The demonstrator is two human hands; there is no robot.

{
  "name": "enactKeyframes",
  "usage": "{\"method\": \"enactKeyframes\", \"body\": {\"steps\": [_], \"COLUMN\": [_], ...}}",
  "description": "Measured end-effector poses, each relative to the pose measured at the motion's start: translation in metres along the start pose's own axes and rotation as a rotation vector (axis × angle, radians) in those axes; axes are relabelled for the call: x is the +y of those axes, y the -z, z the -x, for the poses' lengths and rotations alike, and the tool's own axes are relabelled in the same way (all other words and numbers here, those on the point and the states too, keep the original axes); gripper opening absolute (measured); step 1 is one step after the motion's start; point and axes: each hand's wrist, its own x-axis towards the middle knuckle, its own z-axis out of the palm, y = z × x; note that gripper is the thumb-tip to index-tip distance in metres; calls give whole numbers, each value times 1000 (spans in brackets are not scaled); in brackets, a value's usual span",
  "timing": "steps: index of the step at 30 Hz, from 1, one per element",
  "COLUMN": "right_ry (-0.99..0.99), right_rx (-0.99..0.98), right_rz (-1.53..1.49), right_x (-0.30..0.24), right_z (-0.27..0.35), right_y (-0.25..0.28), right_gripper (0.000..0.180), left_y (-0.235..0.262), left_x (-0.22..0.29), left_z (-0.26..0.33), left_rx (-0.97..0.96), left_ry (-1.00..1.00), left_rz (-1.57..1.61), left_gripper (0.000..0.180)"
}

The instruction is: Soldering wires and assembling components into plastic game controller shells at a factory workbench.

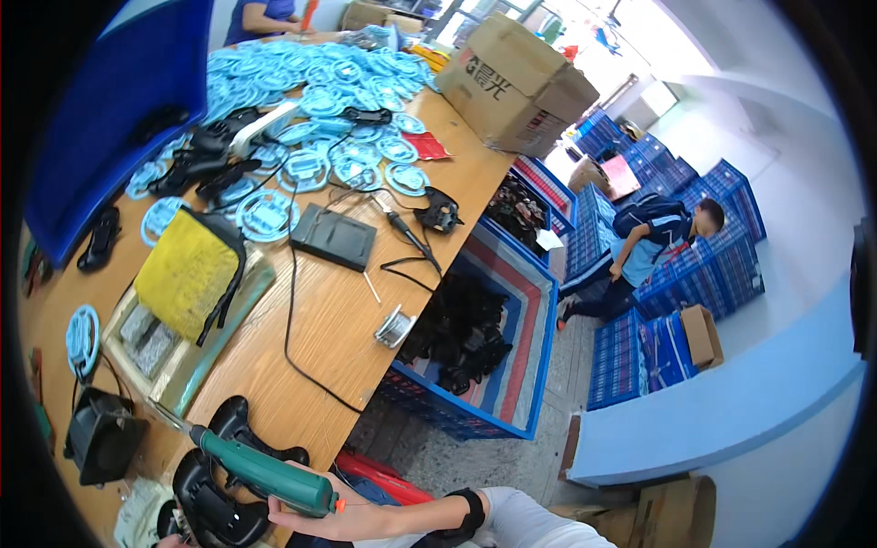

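Note:
My right hand [324, 522] is wrapped round a green electric screwdriver [265, 470], whose thin bit points up and left over the workbench. Beneath and beside the tool lie black game controller shells [217, 498]; another black controller piece [236, 425] sits just above it. Only a sliver of my left hand [172, 541] shows at the lower edge, close to the shells, and its fingers are mostly hidden. A yellow cloth pouch [190, 274] rests on a pale tray [251, 288] farther up the bench.
Light-blue ring-shaped parts [320, 78] are heaped across the far bench. A soldering iron [406, 233], a black box [333, 236] and a solder spool [395, 326] lie mid-bench. A blue crate [525, 365] of black parts stands right, below a cardboard box [512, 82]. A person [653, 237] walks beyond.

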Motion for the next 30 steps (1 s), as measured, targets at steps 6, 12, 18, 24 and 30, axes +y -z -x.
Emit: {"method": "enactKeyframes", "body": {"steps": [6,12,18,24,30], "right_ry": [53,9,-21,199,52], "right_rx": [29,93,-136,-108,-103], "right_rz": [129,148,143,215,131], "right_x": [-19,-10,-10,-10,-27], "right_z": [1,8,18,10,5], "right_y": [3,16,49,50,39], "right_gripper": [38,27,40,53,66], "left_y": [33,21,-5,2,-1], "left_x": [-1,6,-26,-37,-44], "left_z": [-19,-7,16,25,27], "left_rx": [359,-290,-250,-77,-18], "left_ry": [-159,-652,-161,-60,-88], "left_rz": [-59,-762,-617,-264,-206], "left_gripper": [20,18,9,16,8]}}
